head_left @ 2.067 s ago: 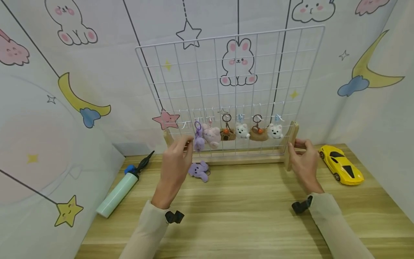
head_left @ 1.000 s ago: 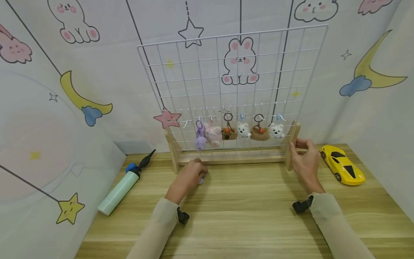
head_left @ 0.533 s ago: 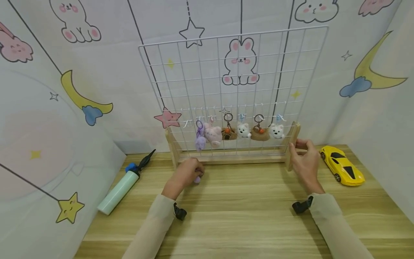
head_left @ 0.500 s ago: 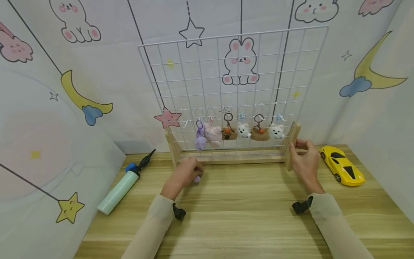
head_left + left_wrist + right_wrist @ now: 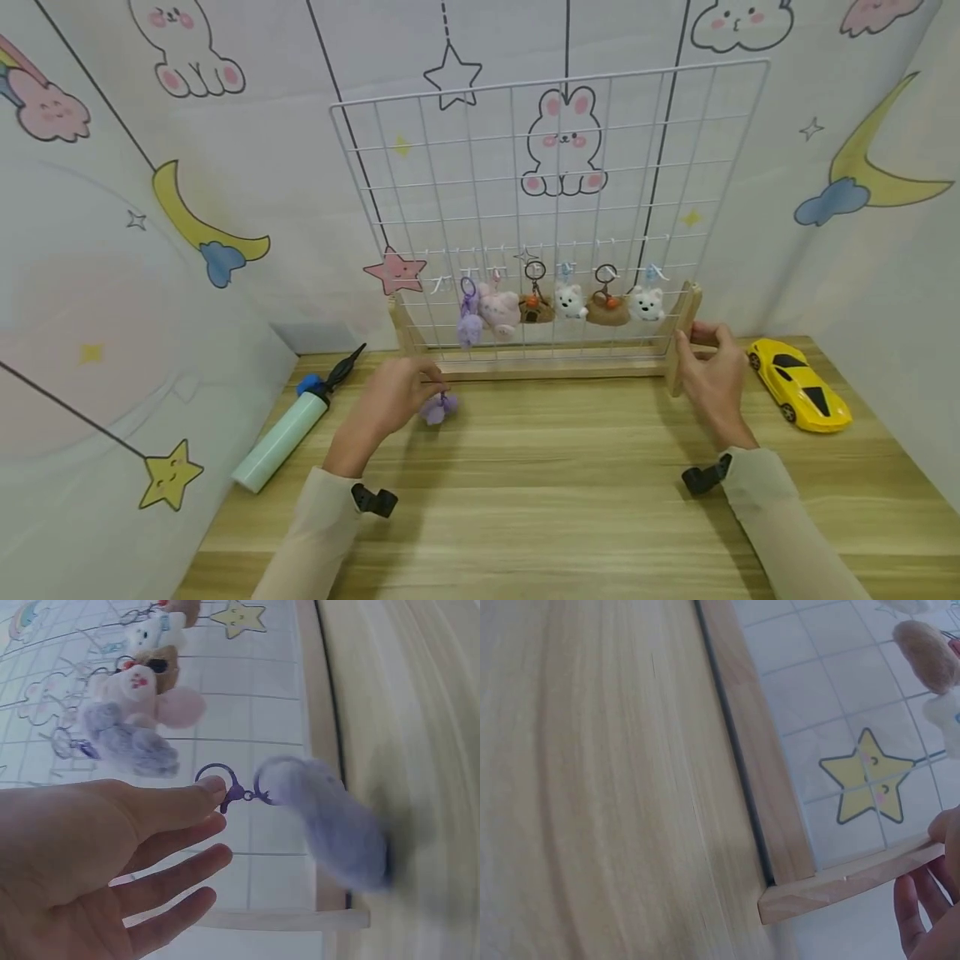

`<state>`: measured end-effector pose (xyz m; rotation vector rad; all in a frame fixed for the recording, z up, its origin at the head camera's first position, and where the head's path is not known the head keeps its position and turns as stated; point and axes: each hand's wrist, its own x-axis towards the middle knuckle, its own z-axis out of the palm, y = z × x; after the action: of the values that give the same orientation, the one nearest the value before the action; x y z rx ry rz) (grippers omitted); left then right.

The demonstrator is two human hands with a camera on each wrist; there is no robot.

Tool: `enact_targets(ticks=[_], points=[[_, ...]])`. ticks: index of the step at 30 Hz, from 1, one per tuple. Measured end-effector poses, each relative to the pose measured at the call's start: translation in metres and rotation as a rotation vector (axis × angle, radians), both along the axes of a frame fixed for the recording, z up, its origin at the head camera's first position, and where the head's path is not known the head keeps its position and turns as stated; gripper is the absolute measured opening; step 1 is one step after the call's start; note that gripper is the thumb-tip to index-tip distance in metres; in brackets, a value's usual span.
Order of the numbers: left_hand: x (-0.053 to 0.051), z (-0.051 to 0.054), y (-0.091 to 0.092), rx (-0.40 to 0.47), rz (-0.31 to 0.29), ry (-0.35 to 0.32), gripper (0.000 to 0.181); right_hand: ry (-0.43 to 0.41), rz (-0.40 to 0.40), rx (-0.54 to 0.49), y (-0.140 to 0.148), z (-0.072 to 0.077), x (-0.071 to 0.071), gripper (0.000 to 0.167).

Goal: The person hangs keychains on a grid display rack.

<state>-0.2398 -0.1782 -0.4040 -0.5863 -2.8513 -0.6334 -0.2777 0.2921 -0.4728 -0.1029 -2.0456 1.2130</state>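
My left hand (image 5: pixel 393 396) pinches the purple clasp ring (image 5: pixel 217 780) of a fluffy purple plush keychain (image 5: pixel 438 407) between thumb and forefinger. The plush hangs from it just in front of the rack's left end, blurred in the left wrist view. My right hand (image 5: pixel 712 367) grips the right wooden upright (image 5: pixel 681 337) of the rack, thumb on one side and fingers on the other. The white wire grid (image 5: pixel 555 192) stands in this wooden base. From its hooks hang a purple plush (image 5: pixel 469 321), a pink plush (image 5: pixel 500 310), white bears (image 5: pixel 571 302) and brown plush pieces (image 5: pixel 607 310).
A mint-green hand pump (image 5: pixel 281 440) with a black nozzle lies on the wooden table (image 5: pixel 540 492) at the left. A yellow toy car (image 5: pixel 799 385) stands right of my right hand. Behind the grid hangs a cloth printed with cartoon rabbits, stars and moons.
My left hand has come down from the hooks to the purple keychain lying on the table, taken it by its ring and lifted it, shifting left. The right hand stays on the upright.
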Motion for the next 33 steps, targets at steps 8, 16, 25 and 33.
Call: enact_targets(ticks=[8, 16, 25, 33], points=[[0.012, 0.014, -0.002, 0.111, -0.010, -0.005, 0.006, 0.000, 0.004, 0.003, 0.001, -0.001, 0.000, 0.037], [0.014, 0.018, -0.001, 0.219, -0.019, -0.016, 0.007, -0.007, -0.006, 0.007, 0.001, -0.001, 0.000, 0.036], [0.009, 0.030, -0.002, 0.299, -0.031, 0.236, 0.008, -0.005, -0.015, 0.008, 0.001, -0.001, -0.001, 0.037], [0.000, 0.047, 0.005, 0.449, -0.026, 0.312, 0.013, -0.011, -0.003, 0.002, 0.001, 0.000, 0.001, 0.037]])
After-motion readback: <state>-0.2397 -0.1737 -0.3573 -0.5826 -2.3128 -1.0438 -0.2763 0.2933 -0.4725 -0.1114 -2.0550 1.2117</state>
